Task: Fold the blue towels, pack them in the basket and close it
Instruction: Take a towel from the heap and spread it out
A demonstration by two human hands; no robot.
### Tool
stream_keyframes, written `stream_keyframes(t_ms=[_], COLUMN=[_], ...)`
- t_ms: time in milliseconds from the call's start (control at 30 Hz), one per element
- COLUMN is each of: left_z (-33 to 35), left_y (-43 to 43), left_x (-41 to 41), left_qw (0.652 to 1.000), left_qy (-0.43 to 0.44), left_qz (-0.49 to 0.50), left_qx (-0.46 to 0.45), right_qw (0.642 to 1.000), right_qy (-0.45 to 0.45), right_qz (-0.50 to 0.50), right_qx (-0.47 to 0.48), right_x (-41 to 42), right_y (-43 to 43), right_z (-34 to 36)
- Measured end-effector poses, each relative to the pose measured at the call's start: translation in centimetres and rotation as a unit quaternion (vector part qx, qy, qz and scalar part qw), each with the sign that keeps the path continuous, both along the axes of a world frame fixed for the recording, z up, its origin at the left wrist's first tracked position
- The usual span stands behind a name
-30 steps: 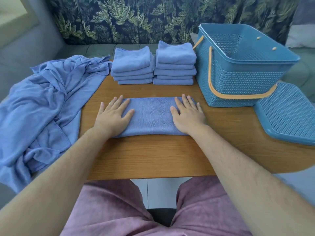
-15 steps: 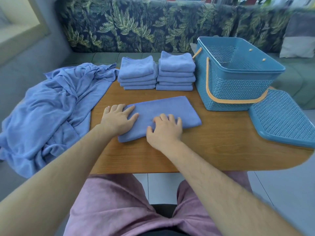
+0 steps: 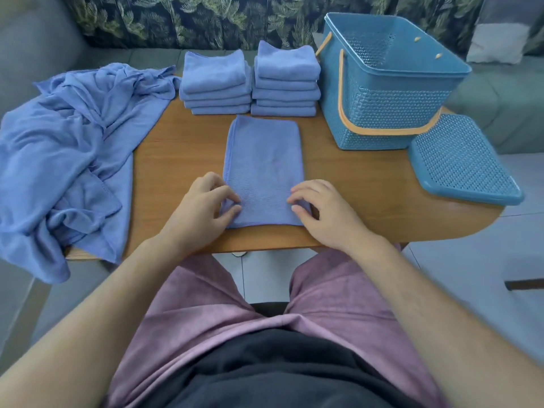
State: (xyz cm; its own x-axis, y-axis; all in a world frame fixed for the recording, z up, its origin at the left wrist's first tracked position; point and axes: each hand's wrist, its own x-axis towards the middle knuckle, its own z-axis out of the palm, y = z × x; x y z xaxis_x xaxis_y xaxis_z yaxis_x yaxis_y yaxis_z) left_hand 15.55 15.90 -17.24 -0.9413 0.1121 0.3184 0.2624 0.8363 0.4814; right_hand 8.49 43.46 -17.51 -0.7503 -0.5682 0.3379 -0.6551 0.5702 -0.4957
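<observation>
Folding was in hand: the left hand (image 3: 203, 207) and right hand (image 3: 326, 210) each pinched a near corner of the towel (image 3: 263, 154), which lay lengthwise on the table (image 3: 176, 160) near the folded stacks (image 3: 217, 81). The next move probably required lifting both corners evenly to the far edge. No brand, label or writing was legible.

- towel (image 3: 263, 160): matt blue cloth, fine nap
- basket (image 3: 382, 110): blue plastic, woven-pattern walls
- lid (image 3: 462, 163): perforated plastic, slightly glossy rim
- table (image 3: 353, 195): smooth wood-grain top
</observation>
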Motion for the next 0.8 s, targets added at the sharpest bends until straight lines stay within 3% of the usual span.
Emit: stream_keyframes(t_ms=[133, 233, 433, 600, 800], left_z=[0.5, 0.9, 0.4, -0.1, -0.6], left_y=[-1.6, -3.1, -3.8, -3.6, -2.8], left_x=[1.0, 1.1, 0.6, 0.5, 0.5], left_qw=[0.992, 0.983, 0.977, 0.987, 0.996], left_qy=[-0.028, -0.08, -0.101, -0.04, -0.019], left_qz=[-0.122, -0.156, -0.161, -0.148, -0.074], left_qx=[0.028, 0.057, 0.094, 0.057, 0.048], right_qw=[0.999, 0.998, 0.997, 0.998, 0.989], right_qy=[-0.023, -0.053, -0.07, -0.046, -0.105], right_qz=[0.023, 0.022, 0.037, 0.012, -0.039], right_qx=[-0.018, -0.021, -0.016, -0.033, -0.092], right_x=[1.7, 2.2, 1.0, 0.7, 1.3], right_y=[1.7, 2.2, 3.2, 2.5, 2.2], right_z=[0.0, -0.1, 0.1, -0.3, 0.0])
